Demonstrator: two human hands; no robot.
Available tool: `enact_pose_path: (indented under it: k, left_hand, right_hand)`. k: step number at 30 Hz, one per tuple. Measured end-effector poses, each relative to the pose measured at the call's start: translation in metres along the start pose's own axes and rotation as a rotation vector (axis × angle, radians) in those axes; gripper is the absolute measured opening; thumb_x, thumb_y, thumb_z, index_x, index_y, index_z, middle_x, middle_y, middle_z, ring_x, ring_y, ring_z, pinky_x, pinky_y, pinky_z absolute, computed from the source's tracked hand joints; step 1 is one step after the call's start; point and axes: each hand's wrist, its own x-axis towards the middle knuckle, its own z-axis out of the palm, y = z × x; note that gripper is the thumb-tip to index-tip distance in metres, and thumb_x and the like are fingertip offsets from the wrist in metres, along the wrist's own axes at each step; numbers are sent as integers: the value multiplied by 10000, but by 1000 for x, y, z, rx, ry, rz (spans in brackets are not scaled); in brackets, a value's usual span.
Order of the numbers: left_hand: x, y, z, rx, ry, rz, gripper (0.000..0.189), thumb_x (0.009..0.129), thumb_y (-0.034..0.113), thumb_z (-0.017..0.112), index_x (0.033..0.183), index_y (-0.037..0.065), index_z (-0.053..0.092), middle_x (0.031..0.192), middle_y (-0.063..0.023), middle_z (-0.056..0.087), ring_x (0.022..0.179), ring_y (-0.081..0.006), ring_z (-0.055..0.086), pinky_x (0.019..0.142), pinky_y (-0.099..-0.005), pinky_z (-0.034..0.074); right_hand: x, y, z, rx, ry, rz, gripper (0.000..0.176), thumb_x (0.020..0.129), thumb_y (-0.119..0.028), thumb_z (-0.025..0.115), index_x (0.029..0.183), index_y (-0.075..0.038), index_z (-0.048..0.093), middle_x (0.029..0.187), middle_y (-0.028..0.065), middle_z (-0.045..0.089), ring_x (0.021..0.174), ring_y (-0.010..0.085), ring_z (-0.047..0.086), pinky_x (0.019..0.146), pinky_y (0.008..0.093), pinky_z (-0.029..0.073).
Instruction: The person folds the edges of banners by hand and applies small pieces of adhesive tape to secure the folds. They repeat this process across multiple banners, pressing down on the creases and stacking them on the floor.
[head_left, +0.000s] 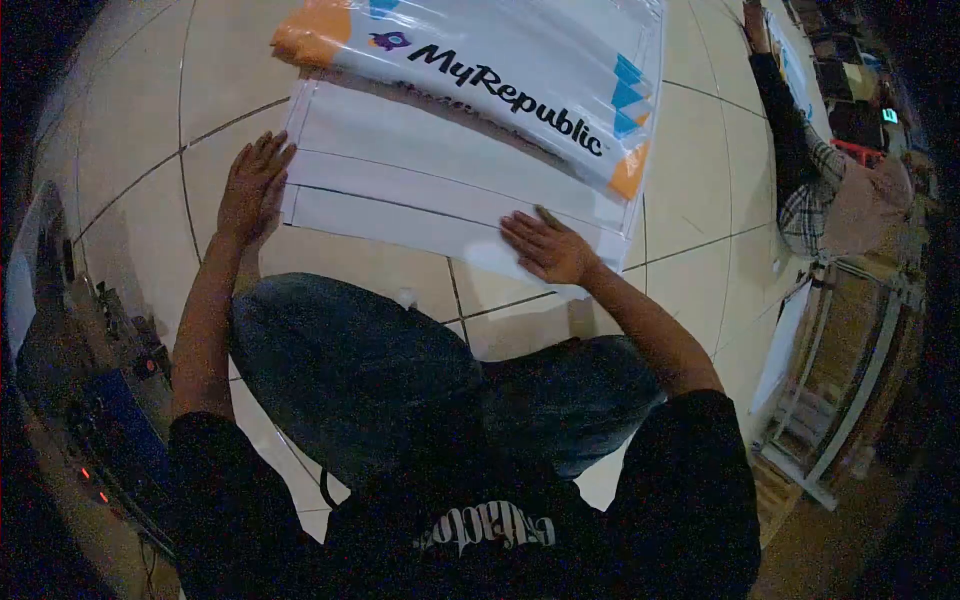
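A printed banner lies on the tiled floor in front of my crossed legs. Its printed side shows "MyRepublic" with orange and blue corners, and that part is rolled or folded back over the white border. The white near strip carries dark lines along its length. My left hand is at the strip's left edge, fingers stretched out. My right hand lies flat on the strip near its right end, fingers extended and thumb apart. Neither hand grips anything.
Pale floor tiles surround the banner. At the right, another person in a checked garment reaches toward another printed sheet. A metal frame stands at the right. Dark equipment with red lights is at the left.
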Motion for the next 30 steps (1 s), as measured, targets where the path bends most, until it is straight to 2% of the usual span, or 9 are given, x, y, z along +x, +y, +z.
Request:
enact_pose_path:
  k: [2,10,14,20,22,24,26,29,30]
  left_hand:
    - [0,4,-7,9,4,7,412,956,197,380,1356,122,443,1461,-69,348,1370,-250,272,1129,-433,177]
    - [1,6,-6,8,12,11,415,954,179,365,1359,124,439,1451,-72,363,1366,-260,284,1131,-437,174]
    - [2,9,-9,6,9,13,415,948,153,371,1356,116,439,1448,-78,368,1367,-261,282,1129,-440,176]
    - [-1,0,4,2,59,44,411,933,144,404,1339,105,452,1440,-98,376,1358,-279,297,1121,-453,188]
    - [-3,-7,14,-42,94,69,421,920,169,435,1334,90,450,1420,-111,397,1329,-320,331,1103,-479,220]
    - [-2,-2,6,-67,99,54,401,925,189,439,1317,106,472,1421,-108,397,1327,-317,338,1102,-476,217]
    - [-6,-2,10,-50,134,36,400,935,227,453,1321,127,477,1433,-80,388,1342,-276,324,1109,-461,209]
    - [-6,6,-8,-76,78,-27,392,936,232,461,1315,134,488,1436,-70,385,1345,-274,315,1108,-455,220]
    - [-5,4,-7,-109,96,0,399,919,210,473,1305,114,492,1421,-97,399,1331,-301,332,1104,-463,226]
  right_hand:
    - [-41,12,-2,-170,-174,35,530,937,-327,423,1409,-102,335,1482,65,304,1377,223,262,1144,478,128]
    - [-163,28,-19,-181,-359,274,533,922,-297,427,1409,-104,330,1483,64,304,1367,240,279,1132,504,141]
    - [-179,20,-27,-68,-368,390,518,918,-257,420,1400,-88,335,1478,83,310,1366,268,277,1130,501,147]
    - [-183,23,-25,4,-354,428,556,878,-231,477,1395,-82,338,1460,89,339,1350,271,304,1126,498,161]
    - [-181,22,-35,28,-260,400,546,845,-211,513,1360,-75,393,1443,87,367,1339,281,319,1122,501,170]
    - [-166,12,-53,-28,-368,459,455,834,-192,527,1269,-64,487,1387,103,433,1305,309,354,1107,511,202]
    - [-143,0,-50,-69,-268,480,415,825,-176,533,1221,-53,514,1355,121,458,1279,325,378,1096,517,222]
    - [-76,-25,-42,6,47,495,336,813,-136,539,1131,-26,548,1284,166,503,1210,356,434,1075,517,267]
    - [-46,-28,-22,24,104,433,346,829,-122,520,1159,-20,533,1311,176,480,1214,365,433,1075,504,273]
